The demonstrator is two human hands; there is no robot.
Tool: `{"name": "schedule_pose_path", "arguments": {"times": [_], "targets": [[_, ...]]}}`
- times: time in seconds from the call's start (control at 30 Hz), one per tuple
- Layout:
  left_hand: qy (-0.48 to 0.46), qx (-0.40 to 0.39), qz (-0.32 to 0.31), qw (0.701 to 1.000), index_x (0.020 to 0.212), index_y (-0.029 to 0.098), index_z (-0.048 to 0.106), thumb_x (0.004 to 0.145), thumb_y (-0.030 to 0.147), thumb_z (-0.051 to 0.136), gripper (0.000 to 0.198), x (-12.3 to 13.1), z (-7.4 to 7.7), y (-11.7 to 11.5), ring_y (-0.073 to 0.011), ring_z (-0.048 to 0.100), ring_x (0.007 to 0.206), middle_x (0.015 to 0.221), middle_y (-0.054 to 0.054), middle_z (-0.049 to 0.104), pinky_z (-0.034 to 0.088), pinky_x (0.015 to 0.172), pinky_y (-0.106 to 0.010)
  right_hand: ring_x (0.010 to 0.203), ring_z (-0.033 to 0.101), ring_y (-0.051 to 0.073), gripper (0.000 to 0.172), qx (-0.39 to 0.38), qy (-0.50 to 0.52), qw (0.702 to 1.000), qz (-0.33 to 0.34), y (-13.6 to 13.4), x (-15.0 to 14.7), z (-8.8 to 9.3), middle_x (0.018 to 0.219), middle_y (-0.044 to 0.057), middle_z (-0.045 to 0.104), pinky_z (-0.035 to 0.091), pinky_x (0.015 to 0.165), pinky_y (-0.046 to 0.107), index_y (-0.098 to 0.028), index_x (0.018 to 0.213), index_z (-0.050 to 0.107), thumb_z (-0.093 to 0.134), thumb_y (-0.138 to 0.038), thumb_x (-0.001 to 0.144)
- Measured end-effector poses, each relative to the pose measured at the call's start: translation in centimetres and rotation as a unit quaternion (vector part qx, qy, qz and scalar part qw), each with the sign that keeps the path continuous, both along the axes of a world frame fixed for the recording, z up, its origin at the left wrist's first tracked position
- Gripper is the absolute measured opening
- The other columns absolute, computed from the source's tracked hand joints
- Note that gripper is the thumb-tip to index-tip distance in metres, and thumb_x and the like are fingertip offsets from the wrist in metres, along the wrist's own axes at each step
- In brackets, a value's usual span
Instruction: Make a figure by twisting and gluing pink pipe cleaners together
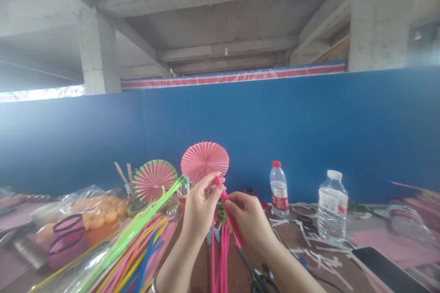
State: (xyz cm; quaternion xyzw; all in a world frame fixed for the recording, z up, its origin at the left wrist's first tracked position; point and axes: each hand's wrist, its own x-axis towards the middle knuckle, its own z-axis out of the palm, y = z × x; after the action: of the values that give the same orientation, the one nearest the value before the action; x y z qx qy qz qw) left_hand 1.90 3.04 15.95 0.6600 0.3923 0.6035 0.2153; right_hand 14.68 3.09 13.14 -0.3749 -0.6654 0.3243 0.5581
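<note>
By fans (205,159), hands (201,206) pinch strip (224,196) (pink); scissors (260,280) below.

hands (246,217) — left above right — hold pink strip (223,196) | pink fan (205,158) behind | scissors (261,280) below

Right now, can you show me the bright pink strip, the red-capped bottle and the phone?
Bright pink strip (224,196): head view, its upper-middle part.
Red-capped bottle (279,195): head view, on its label.
Phone (385,269): head view, on its dark screen.

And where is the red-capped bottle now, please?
In the head view, the red-capped bottle stands right of centre, between the right hand and the white-capped bottle.
</note>
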Motion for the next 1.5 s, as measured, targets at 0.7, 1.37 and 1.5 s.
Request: {"name": "schedule_pose_path", "arguments": {"times": [0.7, 1.37, 1.5], "targets": [[0.013, 0.000, -0.015, 1.000, 0.108, 0.020, 0.059, 0.080, 0.029, 0.056, 0.029, 0.7, -0.1, -0.3, -0.0202, 0.064, 0.091, 0.100, -0.006, 0.069, 0.050, 0.080, -0.030, 0.048, 0.052, 0.011, 0.021, -0.052, 0.118, 0.991, 0.040, 0.0, 0.2, 0.2, 0.058, 0.000, 0.060, 0.039, 0.046, 0.020, -0.012, 0.075, 0.067, 0.058, -0.031, 0.076], [-0.197, -0.128, -0.217, 0.947, 0.106, 0.015, 0.064, 0.070, 0.023, 0.069, 0.037, 1.0, -0.1, 0.3, -0.0207, 0.065, 0.085, 0.085, -0.007, 0.073, 0.048, 0.081, -0.030, 0.045, 0.045, 0.007, 0.022, -0.079, 0.211, 0.970, 0.093, -0.1, 0.4, 0.4, 0.055, -0.002, 0.056, 0.034, 0.044, 0.017, -0.013, 0.068, 0.063, 0.065, -0.034, 0.074], [-0.219, -0.173, -0.265, 0.923, 0.087, 0.012, 0.072, 0.069, 0.024, 0.071, 0.022, 1.1, -0.4, 0.4, -0.0199, 0.066, 0.076, 0.075, -0.008, 0.073, 0.048, 0.071, -0.028, 0.045, 0.049, 0.008, 0.022, -0.130, 0.298, 0.925, 0.194, 0.0, 0.5, 0.2, 0.055, -0.001, 0.058, 0.038, 0.046, 0.019, -0.013, 0.069, 0.061, 0.070, -0.033, 0.070]]}}
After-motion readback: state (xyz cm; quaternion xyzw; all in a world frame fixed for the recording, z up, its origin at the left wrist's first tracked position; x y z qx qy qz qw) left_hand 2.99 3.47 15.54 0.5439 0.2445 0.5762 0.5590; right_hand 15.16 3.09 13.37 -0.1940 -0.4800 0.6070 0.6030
